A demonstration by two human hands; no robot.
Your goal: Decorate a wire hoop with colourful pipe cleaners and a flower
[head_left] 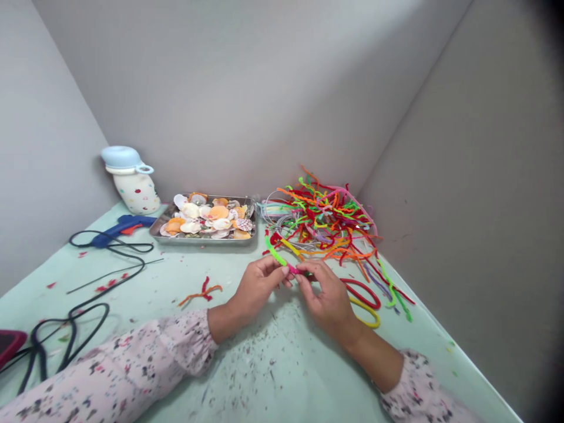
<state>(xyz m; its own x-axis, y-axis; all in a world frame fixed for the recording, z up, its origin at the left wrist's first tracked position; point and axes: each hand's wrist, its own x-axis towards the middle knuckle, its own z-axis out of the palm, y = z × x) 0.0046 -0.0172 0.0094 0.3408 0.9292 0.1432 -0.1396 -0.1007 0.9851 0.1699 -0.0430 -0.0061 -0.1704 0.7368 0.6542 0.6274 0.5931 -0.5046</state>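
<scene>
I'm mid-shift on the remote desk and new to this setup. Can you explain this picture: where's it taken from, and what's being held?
There is no machine here: a person works with two bare hands. The one picture comes from a camera worn on the head, looking forward and down. The left hand and right hand pinch a fuzzy green and pink stem between them; whether it's one piece or two is unclear. On the pale green table, a heap of colorful fuzzy stems lies beyond the right hand. Left of it stands a metal tray of shells, then a bottle and, nearer, a blue tool, perhaps a glue gun.
</scene>
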